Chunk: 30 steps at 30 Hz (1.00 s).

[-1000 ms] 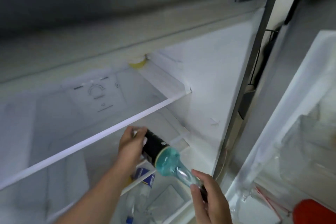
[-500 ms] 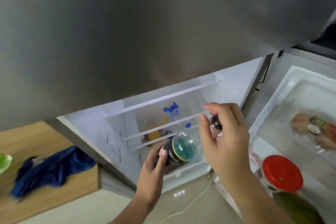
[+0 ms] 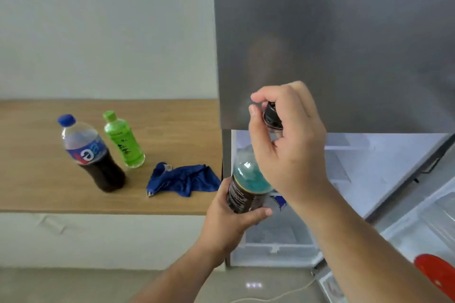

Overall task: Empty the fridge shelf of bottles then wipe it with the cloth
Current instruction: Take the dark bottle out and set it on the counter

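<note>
Right now both hands share one bottle (image 3: 248, 179), held in the air in front of the open fridge (image 3: 369, 170), just past the right end of the tabletop (image 3: 172, 130). Nearest the camera, the left hand (image 3: 231, 216) has its fingers (image 3: 261, 212) curled shut around the dark-labelled lower body. Above it, the right hand (image 3: 288, 145) pinches the black cap end between thumb and fingertips, the other fingers loosely bent. So the bottle's long axis runs roughly upright, tilted a little, base low in the left hand and cap high in the right. Its landing place lies to the left: the blue cloth (image 3: 184, 179) sits closest, near the tabletop's front right corner, and well beyond it stand the green bottle (image 3: 123, 142) and the cola bottle (image 3: 93, 155), side by side and upright. My judgement is that the left hand, nearer the tabletop, is better placed to carry the bottle across and set it base-down behind the cloth
</note>
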Available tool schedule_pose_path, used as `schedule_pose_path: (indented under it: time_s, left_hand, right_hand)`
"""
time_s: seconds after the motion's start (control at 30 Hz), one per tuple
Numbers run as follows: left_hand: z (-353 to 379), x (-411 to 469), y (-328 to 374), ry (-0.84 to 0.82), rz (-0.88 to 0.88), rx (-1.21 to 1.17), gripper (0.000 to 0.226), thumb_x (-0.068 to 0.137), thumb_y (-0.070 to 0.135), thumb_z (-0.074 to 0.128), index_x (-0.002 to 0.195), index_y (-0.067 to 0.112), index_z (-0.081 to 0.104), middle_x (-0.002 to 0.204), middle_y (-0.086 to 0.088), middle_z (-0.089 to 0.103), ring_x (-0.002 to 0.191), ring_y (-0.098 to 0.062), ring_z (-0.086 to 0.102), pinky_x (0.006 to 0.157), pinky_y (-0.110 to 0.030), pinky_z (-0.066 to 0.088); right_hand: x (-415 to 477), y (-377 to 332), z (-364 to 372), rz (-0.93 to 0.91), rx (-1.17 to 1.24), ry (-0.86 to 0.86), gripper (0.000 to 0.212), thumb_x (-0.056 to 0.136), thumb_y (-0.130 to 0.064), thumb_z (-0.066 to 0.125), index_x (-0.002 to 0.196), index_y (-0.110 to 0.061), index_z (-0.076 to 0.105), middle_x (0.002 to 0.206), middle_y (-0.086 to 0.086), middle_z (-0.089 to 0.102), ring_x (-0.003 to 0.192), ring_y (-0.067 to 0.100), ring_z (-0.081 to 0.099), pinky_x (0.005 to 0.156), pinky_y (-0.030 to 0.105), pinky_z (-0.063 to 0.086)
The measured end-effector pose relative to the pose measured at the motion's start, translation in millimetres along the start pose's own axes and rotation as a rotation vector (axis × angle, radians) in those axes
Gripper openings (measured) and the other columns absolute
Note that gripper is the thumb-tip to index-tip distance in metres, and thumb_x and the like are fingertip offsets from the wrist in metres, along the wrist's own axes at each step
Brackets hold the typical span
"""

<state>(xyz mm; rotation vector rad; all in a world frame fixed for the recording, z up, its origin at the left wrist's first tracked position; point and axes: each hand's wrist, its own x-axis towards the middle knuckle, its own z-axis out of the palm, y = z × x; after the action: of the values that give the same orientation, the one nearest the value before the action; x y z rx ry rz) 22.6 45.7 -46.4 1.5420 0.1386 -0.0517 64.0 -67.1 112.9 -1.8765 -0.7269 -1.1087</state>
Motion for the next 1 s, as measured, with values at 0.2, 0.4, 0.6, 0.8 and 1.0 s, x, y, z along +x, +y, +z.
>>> schedule_pose_path:
  time_s: [0.2, 0.4, 0.6, 0.8, 1.0]
  left_hand:
    - [-78.4, -10.6, 18.8, 0.167, 0.026, -0.036, 0.070, 0.064, 0.016, 0.099, 0.122, 0.030, 0.062, 0.113, 0.004, 0.078, 0.109, -0.015, 0.074, 0.095, -0.039, 0.059]
    - [-168.7, -6.9, 19.7, 0.334, 0.029, -0.045, 0.071, 0.065, 0.018, 0.098, 0.125, 0.030, 0.063, 0.114, 0.004, 0.078, 0.108, -0.012, 0.074, 0.095, -0.037, 0.058]
    - [-244.6, 3.8, 5.5, 0.425, 0.001, -0.045, 0.067, 0.070, 0.016, 0.095, 0.125, 0.032, 0.062, 0.115, 0.008, 0.078, 0.108, -0.009, 0.073, 0.093, -0.034, 0.059]
    - [-300.9, 25.4, -29.6, 0.452, -0.097, -0.010, 0.069, 0.066, 0.028, 0.098, 0.124, 0.037, 0.061, 0.114, 0.010, 0.077, 0.110, -0.013, 0.072, 0.098, -0.043, 0.060]
    - [-335.6, 54.0, -74.8, 0.552, -0.266, 0.361, 0.076, 0.054, 0.064, 0.091, 0.119, 0.041, 0.059, 0.113, 0.002, 0.063, 0.115, -0.020, 0.052, 0.098, -0.043, 0.053]
  right_hand:
    - [26.5, -54.3, 78.4, -0.080, 0.124, -0.084, 0.010, 0.095, -0.004, 0.058, 0.096, 0.001, 0.066, 0.091, 0.007, 0.058, 0.073, 0.005, 0.051, 0.065, 0.015, 0.045]
    - [40.6, -94.4, 168.9, -0.111, 0.216, -0.201, 0.010, 0.096, -0.008, 0.056, 0.098, -0.001, 0.064, 0.094, 0.008, 0.057, 0.071, 0.012, 0.055, 0.063, 0.024, 0.050]
    - [37.4, -122.5, 253.0, -0.102, 0.271, -0.266, 0.008, 0.094, -0.006, 0.056, 0.096, -0.003, 0.063, 0.092, 0.006, 0.055, 0.069, 0.015, 0.054, 0.060, 0.035, 0.050]
    - [13.0, -127.5, 322.1, -0.103, 0.245, -0.391, 0.008, 0.094, -0.009, 0.055, 0.095, -0.008, 0.063, 0.093, 0.003, 0.056, 0.065, 0.018, 0.055, 0.053, 0.039, 0.050]
    - [-27.2, -106.4, 379.0, -0.102, 0.190, -0.523, 0.010, 0.097, -0.014, 0.055, 0.094, -0.007, 0.062, 0.093, 0.004, 0.058, 0.069, 0.022, 0.058, 0.055, 0.038, 0.050]
